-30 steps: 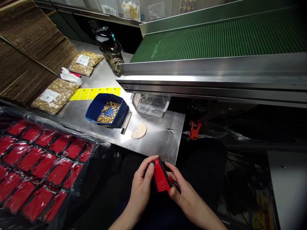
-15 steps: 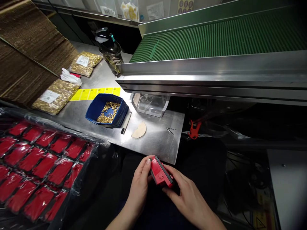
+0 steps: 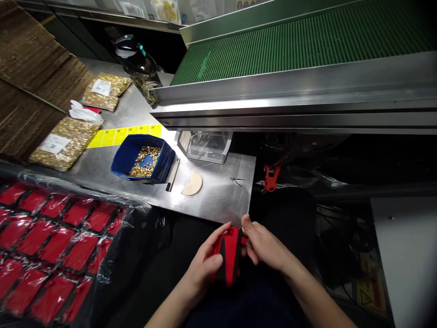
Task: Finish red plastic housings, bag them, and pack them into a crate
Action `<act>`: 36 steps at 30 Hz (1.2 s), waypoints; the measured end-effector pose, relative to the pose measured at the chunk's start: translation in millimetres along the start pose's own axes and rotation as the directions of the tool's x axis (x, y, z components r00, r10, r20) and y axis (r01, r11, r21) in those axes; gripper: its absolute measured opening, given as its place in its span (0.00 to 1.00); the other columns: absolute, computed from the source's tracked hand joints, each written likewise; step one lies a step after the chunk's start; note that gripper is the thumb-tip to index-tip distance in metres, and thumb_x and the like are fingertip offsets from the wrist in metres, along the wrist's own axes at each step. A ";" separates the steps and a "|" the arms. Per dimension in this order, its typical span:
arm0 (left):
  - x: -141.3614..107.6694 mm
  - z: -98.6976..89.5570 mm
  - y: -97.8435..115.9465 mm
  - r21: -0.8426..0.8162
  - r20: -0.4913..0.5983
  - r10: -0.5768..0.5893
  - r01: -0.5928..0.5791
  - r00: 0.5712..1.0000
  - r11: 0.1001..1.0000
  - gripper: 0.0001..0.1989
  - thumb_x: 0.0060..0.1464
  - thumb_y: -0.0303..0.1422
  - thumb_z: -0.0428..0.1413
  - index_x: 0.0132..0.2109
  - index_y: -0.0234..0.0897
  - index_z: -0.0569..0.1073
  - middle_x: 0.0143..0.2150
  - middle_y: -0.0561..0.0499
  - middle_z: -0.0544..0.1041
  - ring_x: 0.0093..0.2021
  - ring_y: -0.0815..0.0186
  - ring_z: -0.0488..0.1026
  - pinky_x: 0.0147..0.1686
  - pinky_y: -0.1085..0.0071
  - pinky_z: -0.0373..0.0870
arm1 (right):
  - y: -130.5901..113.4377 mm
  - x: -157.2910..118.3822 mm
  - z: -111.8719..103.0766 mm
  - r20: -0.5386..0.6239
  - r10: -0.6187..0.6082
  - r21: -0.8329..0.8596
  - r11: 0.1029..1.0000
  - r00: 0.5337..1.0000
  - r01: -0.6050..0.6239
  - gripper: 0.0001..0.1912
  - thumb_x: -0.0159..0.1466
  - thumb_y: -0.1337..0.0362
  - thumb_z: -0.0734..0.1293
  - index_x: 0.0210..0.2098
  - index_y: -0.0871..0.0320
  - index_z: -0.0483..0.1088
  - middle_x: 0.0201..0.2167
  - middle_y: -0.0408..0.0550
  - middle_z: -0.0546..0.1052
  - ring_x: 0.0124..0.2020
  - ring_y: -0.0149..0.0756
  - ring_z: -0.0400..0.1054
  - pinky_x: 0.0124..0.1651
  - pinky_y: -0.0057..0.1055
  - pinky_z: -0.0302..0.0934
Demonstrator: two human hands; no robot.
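A red-and-black plastic housing (image 3: 232, 255) is held over my lap, just off the near edge of the metal table. My left hand (image 3: 204, 262) grips it from the left, thumb bent onto the black side. At its right edge is my right hand (image 3: 264, 243), with curled fingers against the housing and the thumb raised beside its top corner. What those fingertips press on is partly hidden. On the table ahead lie small tweezer-like pliers (image 3: 236, 181), a tan disc with a notch (image 3: 192, 184) and a thin black-tipped stick (image 3: 173, 175).
A blue bin (image 3: 119, 157) holds small brass pieces. Bags of brass pieces (image 3: 64, 143) and a yellow label strip (image 3: 114, 135) lie behind. Red housings (image 3: 56, 243) fill a plastic-lined box at left. A green conveyor (image 3: 290, 50) overhangs the table; an orange clamp (image 3: 271, 176) is below.
The housing has turned, showing its narrow red-and-black side. My right hand has shifted up along its right edge, thumb lifting. The view has moved slightly, shifting the table leftward.
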State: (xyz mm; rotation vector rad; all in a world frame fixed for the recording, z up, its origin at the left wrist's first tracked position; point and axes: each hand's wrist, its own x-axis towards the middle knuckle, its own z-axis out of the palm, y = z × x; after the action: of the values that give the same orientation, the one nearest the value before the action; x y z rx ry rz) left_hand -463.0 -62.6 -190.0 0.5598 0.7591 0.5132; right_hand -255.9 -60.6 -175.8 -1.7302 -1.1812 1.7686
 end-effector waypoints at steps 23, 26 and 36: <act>4.1 -7.6 -12.0 -0.345 -0.095 -0.089 0.051 0.991 0.937 0.29 0.65 0.45 0.57 0.70 0.49 0.63 0.69 0.42 0.69 0.56 0.49 0.76 0.46 0.54 0.80 | 14.9 -16.0 24.5 -0.291 -0.237 -0.087 0.971 0.927 0.221 0.22 0.71 0.47 0.63 0.61 0.48 0.66 0.59 0.51 0.71 0.57 0.46 0.70 0.55 0.39 0.69; 3.9 -7.4 -11.7 -0.314 -0.098 -0.087 0.052 0.991 0.948 0.31 0.63 0.45 0.58 0.71 0.48 0.63 0.69 0.42 0.68 0.56 0.48 0.75 0.48 0.54 0.79 | 14.9 -15.3 26.9 -0.291 -0.252 -0.103 0.967 0.923 0.232 0.29 0.69 0.48 0.66 0.66 0.46 0.61 0.68 0.50 0.65 0.65 0.49 0.63 0.66 0.44 0.63; 4.1 -3.9 -12.3 -0.193 -0.090 -0.014 -0.004 0.996 0.981 0.44 0.56 0.48 0.66 0.74 0.48 0.57 0.70 0.41 0.67 0.67 0.48 0.67 0.66 0.58 0.62 | 2.9 -22.0 51.6 -0.245 -0.156 0.028 0.985 0.957 0.168 0.34 0.65 0.65 0.66 0.68 0.47 0.57 0.70 0.49 0.63 0.68 0.46 0.62 0.70 0.47 0.59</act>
State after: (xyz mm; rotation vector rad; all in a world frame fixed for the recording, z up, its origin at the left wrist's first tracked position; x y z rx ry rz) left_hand -460.7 -68.1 -202.2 0.3558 0.7866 0.6038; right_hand -300.6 -94.2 -170.8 -1.7113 -1.1299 1.4329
